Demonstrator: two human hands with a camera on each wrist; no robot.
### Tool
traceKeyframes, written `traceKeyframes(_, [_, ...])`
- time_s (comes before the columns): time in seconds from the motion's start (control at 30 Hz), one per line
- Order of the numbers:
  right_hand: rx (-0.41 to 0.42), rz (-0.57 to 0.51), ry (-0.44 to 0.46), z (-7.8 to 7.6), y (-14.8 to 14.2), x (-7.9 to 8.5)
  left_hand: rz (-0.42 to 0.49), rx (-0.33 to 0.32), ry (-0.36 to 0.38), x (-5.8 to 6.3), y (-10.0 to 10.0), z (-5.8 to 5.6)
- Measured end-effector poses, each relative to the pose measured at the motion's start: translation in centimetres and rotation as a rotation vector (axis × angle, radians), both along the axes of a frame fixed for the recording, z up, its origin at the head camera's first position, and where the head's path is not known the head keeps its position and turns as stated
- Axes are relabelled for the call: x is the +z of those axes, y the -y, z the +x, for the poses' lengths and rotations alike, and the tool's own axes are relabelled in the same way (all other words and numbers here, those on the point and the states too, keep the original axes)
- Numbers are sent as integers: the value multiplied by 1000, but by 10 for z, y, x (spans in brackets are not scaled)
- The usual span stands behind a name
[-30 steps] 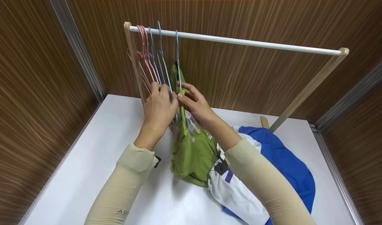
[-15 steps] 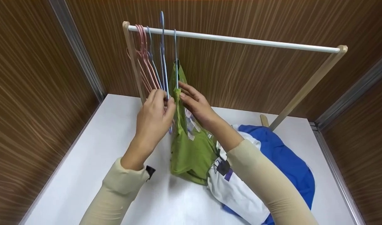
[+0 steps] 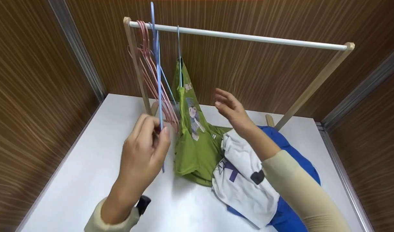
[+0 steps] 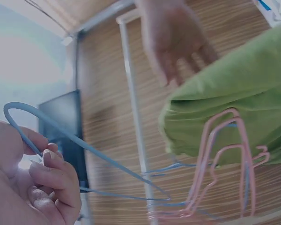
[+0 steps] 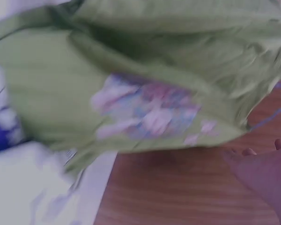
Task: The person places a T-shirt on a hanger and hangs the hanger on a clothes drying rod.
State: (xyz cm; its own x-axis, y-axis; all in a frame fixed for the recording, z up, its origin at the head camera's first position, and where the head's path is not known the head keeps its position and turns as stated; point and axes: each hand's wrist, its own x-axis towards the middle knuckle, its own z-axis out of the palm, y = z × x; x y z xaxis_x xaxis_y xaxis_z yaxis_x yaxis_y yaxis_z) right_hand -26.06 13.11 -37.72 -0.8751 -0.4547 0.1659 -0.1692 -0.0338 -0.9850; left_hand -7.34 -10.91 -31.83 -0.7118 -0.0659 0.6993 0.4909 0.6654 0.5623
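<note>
My left hand (image 3: 143, 146) grips a blue wire hanger (image 3: 159, 87) by one end, fingers curled round it. In the head view its hook rises above the rail, and in the left wrist view the rounded end of the blue hanger (image 4: 75, 137) sticks out past the thumb. A green shirt (image 3: 197, 151) with a printed figure hangs from the rail on another blue hanger (image 3: 180, 74). To the right of the shirt my right hand (image 3: 232, 108) is held in the air, fingers loosely bent, nothing in them.
Several pink hangers (image 3: 151, 64) hang at the left end of the white rail (image 3: 235, 34), by the wooden post (image 3: 137, 61). A white shirt (image 3: 245, 193) and blue cloth (image 3: 293, 206) lie crumpled on the white table (image 3: 84, 141) at the right. Wood-patterned panels enclose the table.
My left hand has drawn the blue hanger off the rail, down and toward me. My right hand has left the green shirt's shoulder and moved right.
</note>
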Motion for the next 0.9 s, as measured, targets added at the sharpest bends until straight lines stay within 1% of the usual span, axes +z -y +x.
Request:
traceKeyframes(0.1, [-48, 24, 12, -6, -28, -21, 10, -37, -24, 4, 1, 23])
traceKeyframes(0.2, [-104, 82, 23, -7, -53, -41, 29, -87, -77, 7, -2, 43])
traceKeyframes(0.3, [-154, 148, 40, -2, -76, -56, 51, -155, -153, 8, -6, 55])
traceKeyframes(0.33, [-170, 170, 53, 2, -82, -57, 62, -180, -174, 8, -8, 58])
traceKeyframes(0.4, [-199, 211, 82, 10, -93, -57, 80, -228, -206, 6, -12, 61])
traceKeyframes(0.47, [-226, 232, 94, 14, -105, -66, 97, -270, -223, 1, -14, 62])
traceKeyframes(0.53, [-261, 252, 107, 18, -115, -76, 107, -304, -236, -3, -18, 62])
traceKeyframes(0.6, [-298, 283, 93, 21, -127, -94, 108, -330, -236, -9, -23, 62])
traceKeyframes(0.67, [-337, 339, 76, 28, -135, -110, 100, -341, -218, -15, -29, 60])
traceKeyframes(0.73, [-371, 421, 42, 39, -142, -121, 95, -341, -164, -24, -34, 59])
traceKeyframes(0.8, [-402, 525, -23, 51, -150, -131, 92, -335, -110, -32, -39, 58])
traceKeyframes(0.9, [-447, 640, -133, 68, -162, -143, 93, -335, -53, -45, -44, 57])
